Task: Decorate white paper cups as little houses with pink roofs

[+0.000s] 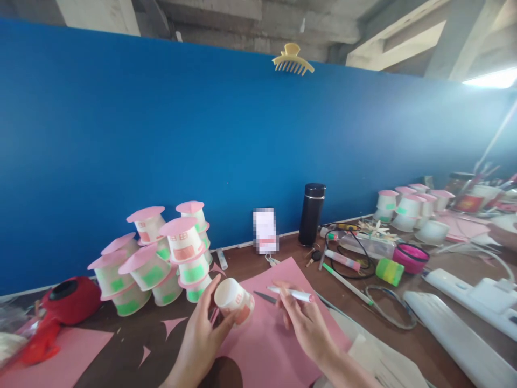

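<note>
My left hand [205,323] is closed around a white paper cup [233,299], tilted so its pale end faces up and left. Red window shapes and a red block are drawn on the cup's side. A white marker pen [297,294] with a reddish end is pinched in my right hand [302,318], its other end pointing left towards the cup but apart from it. By the right fingers a dark pointed blade [264,297] sticks out; whether the hand grips it I cannot tell. Beneath both hands lies a pink paper sheet [278,345].
Stacked paper cups with pink paper tops [181,245] stand at left, beside a red round object [72,299]. A black flask [312,215] stands near the blue partition [226,134]. At right lie a green-ended pen [347,284], green-yellow sponge-like block [389,271] and white power strip [472,291].
</note>
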Tool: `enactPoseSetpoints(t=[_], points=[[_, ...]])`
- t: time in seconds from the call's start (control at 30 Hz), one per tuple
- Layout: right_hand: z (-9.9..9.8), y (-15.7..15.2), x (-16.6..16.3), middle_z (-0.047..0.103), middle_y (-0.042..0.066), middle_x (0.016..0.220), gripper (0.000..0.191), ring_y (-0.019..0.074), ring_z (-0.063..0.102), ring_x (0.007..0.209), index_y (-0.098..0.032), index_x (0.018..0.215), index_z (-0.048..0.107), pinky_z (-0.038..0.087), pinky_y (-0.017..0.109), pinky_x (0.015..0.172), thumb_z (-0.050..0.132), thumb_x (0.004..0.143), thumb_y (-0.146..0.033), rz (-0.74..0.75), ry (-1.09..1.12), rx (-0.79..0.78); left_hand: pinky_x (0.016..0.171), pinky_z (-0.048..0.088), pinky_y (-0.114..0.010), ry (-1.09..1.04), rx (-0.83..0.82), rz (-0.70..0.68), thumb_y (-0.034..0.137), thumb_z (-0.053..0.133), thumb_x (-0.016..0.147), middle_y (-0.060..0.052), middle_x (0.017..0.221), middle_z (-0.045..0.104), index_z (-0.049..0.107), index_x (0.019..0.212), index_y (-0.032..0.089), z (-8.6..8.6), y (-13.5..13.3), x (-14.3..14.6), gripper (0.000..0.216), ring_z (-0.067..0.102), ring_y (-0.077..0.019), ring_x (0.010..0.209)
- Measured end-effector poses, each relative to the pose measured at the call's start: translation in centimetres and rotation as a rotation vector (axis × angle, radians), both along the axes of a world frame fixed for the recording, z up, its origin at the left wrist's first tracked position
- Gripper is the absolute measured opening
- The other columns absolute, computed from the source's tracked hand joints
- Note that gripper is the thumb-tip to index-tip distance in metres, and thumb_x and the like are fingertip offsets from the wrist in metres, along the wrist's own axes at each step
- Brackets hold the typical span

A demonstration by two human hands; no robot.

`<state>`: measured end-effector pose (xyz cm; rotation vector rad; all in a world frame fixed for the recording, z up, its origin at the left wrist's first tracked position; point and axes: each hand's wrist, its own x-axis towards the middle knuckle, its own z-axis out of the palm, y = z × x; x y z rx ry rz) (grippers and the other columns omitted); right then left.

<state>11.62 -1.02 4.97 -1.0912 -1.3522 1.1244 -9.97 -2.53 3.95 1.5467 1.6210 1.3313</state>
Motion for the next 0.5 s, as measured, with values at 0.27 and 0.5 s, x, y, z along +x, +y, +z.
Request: enactPoseSetpoints(t=[0.27,0.5], points=[[-0.05,0.04,-0.05,0.055,0.000,0.072,0.045,0.0098,0.044,0.052,-0.019,0.111,0.067,0.036,0.022,0.047,0.049,0.092,-0.056,0.065,0.000,-0.014,0.108,0.040,-0.048,0.352,-0.006,-0.136,0.049,0.063,0.080,-0.012,0.144,0.049,0.039,0.140,0.023,-0.41,-0.49,-0.27,0.069,0.045,-0.0299,0.133],[0.00,-0.11,0.01,0.056,0.001,0.072,0.046,0.0099,0.045,0.053,-0.017,0.107,0.067,0.035,0.022,0.047,0.049,0.092,-0.057,0.059,-0.016,-0.014,0.106,0.041,-0.050,0.432,0.021,-0.142,0.051,0.063,0.079,-0.014,0.143,0.050,0.039,0.139,0.022,0.09,-0.91,0.14,0.070,0.046,-0.0306,0.132]])
